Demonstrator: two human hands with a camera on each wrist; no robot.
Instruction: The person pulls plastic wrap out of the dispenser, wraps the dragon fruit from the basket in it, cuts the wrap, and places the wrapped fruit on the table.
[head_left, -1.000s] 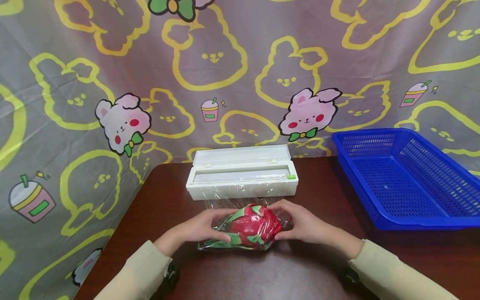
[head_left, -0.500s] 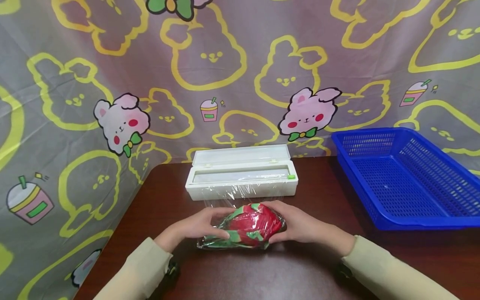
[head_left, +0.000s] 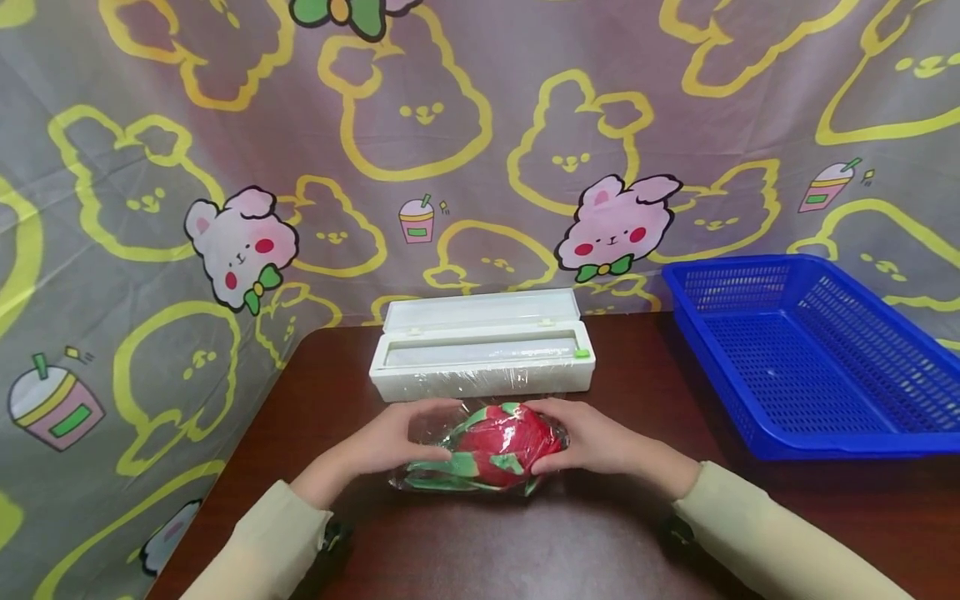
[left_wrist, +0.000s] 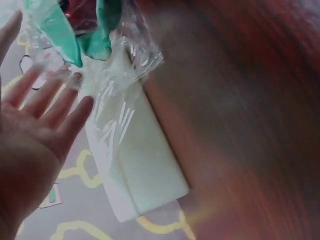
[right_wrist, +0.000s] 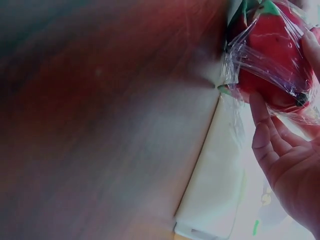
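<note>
A red dragon fruit (head_left: 498, 446) with green scales lies wrapped in clear cling film at the middle of the table. My right hand (head_left: 596, 437) holds its right end, fingers behind and thumb in front; the right wrist view has the fingers (right_wrist: 260, 117) against the film-covered fruit. At the left end is my left hand (head_left: 382, 442), its thumb by the green tips. Its fingers (left_wrist: 75, 117) look straight and spread beside the loose film (left_wrist: 145, 55) in the left wrist view. Just behind the fruit stands a white cling film dispenser (head_left: 480, 383), lid raised.
A blue plastic basket (head_left: 780, 446) stands on the right of the dark wooden table (head_left: 600, 542). The dispenser's lid (head_left: 480, 310) leans back near a patterned curtain (head_left: 495, 125) with rabbit drawings. A green slider (head_left: 582, 353) sits at the dispenser's right end.
My left hand has shifted slightly left and its fingers have spread from the fruit. The right hand and fruit have moved slightly toward the dispenser. The film between fruit and dispenser looks less stretched.
</note>
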